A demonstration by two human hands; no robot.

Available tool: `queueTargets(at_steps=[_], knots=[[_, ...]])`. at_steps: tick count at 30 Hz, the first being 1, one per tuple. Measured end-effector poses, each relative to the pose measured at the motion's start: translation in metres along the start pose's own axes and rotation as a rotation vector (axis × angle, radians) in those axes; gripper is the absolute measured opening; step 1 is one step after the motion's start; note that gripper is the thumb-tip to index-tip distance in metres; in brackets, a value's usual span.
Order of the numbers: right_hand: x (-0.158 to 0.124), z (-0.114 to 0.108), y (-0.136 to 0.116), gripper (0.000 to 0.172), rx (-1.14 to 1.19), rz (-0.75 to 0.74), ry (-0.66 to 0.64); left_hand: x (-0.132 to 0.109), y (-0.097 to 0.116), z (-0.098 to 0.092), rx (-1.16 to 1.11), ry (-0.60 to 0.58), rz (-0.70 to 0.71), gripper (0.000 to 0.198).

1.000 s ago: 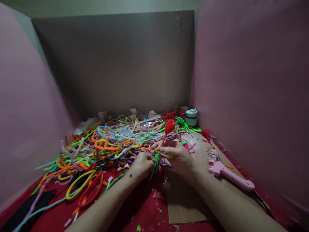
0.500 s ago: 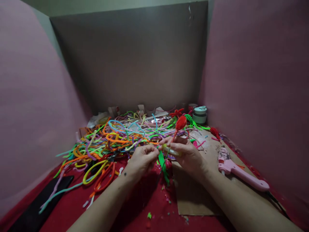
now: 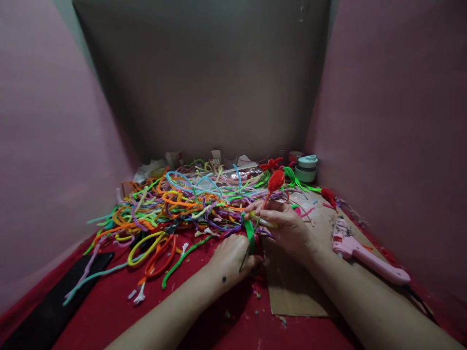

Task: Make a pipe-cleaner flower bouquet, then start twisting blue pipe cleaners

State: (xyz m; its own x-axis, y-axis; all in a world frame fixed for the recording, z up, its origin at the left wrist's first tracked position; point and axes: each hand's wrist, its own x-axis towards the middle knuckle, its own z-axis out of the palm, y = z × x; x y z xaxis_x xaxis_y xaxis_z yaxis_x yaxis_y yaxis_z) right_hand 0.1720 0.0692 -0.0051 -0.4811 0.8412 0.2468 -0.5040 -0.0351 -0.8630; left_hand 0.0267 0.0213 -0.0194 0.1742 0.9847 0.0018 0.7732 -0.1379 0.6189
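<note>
My right hand (image 3: 286, 223) is closed around the thin stem of a red fuzzy bud (image 3: 276, 180), which points upward. A yellowish ring (image 3: 265, 221), perhaps a tape roll, is also in its fingers. From that grip hangs a green fuzzy leaf (image 3: 249, 231), beside the dark lower stem. Below it my left hand (image 3: 235, 255) is curled, back turned up, behind the leaf and stem. Its fingertips are mostly hidden, so what they hold cannot be made out.
A tangled heap of coloured pipe cleaners (image 3: 189, 199) spreads behind my hands. On the right lie a cardboard sheet (image 3: 299, 291) and a pink glue gun (image 3: 372, 260) with a cord. A lidded cup (image 3: 306, 169) stands at the back. Left is a black flat object (image 3: 58, 301).
My left hand has left the spot by my right fingertips and moved down and right, behind the leaf. A green pipe cleaner now shows left of it. The view has tilted slightly downward.
</note>
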Motion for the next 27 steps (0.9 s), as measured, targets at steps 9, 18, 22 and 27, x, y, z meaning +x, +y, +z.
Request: queueTargets(at_steps=[9,18,22,27], knots=[[-0.001,0.0,-0.001,0.01,-0.014,0.023,-0.002,0.003,-0.008,-0.007,-0.244,-0.103,-0.237,0.024],[0.001,0.001,-0.003,0.009,0.032,0.076,0.048,-0.005,-0.002,-0.043,-0.644,-0.027,-0.355,0.027],[0.004,0.001,-0.001,0.011,0.01,0.072,0.067,-0.009,0.0,-0.045,-0.876,0.037,-0.292,0.027],[0.003,0.007,0.007,0.01,-0.017,0.086,0.107,-0.011,0.01,-0.036,-0.82,0.289,-0.121,0.02]])
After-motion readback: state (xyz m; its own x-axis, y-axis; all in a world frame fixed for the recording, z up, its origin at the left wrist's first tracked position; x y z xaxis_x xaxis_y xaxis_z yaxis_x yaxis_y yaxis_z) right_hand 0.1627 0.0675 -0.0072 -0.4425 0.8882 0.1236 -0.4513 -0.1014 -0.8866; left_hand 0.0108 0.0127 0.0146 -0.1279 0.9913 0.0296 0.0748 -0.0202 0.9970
